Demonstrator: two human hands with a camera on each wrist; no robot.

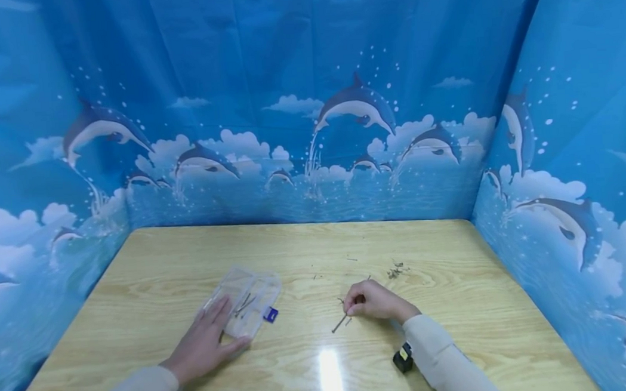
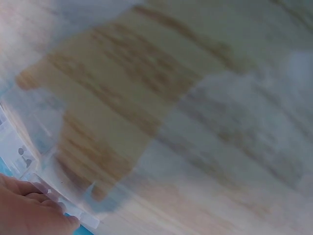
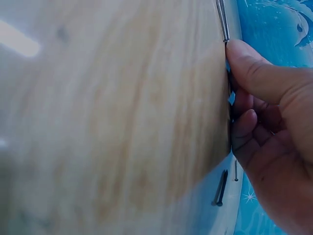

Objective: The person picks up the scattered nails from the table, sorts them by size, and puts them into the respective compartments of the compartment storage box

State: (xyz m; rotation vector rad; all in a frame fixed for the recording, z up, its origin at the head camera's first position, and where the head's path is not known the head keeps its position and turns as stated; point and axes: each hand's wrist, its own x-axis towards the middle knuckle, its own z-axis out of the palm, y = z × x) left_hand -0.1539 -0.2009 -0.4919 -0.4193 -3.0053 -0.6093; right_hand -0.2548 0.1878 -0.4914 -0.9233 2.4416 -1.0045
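Observation:
My left hand [image 1: 206,342] rests with its fingers extended on the near left side of a clear plastic box [image 1: 267,288], whose compartments hold a few nails [image 1: 244,305]. In the left wrist view the fingers [image 2: 36,198] touch the box's edge. Right of the box, my right hand [image 1: 376,302] is low over the table, its thumb and fingers pinching a long dark nail [image 1: 339,325]. A nail [image 3: 222,22] also shows by the thumb tip in the right wrist view. Another short nail [image 3: 221,188] lies near that hand.
A small heap of fasteners [image 1: 397,270] lies beyond the right hand. A thin nail [image 1: 351,259] is farther back on the wooden table [image 1: 187,251]. By the right sleeve is a small black block [image 1: 402,360] with a yellow mark. Dolphin-print curtains [image 1: 266,126] border the table.

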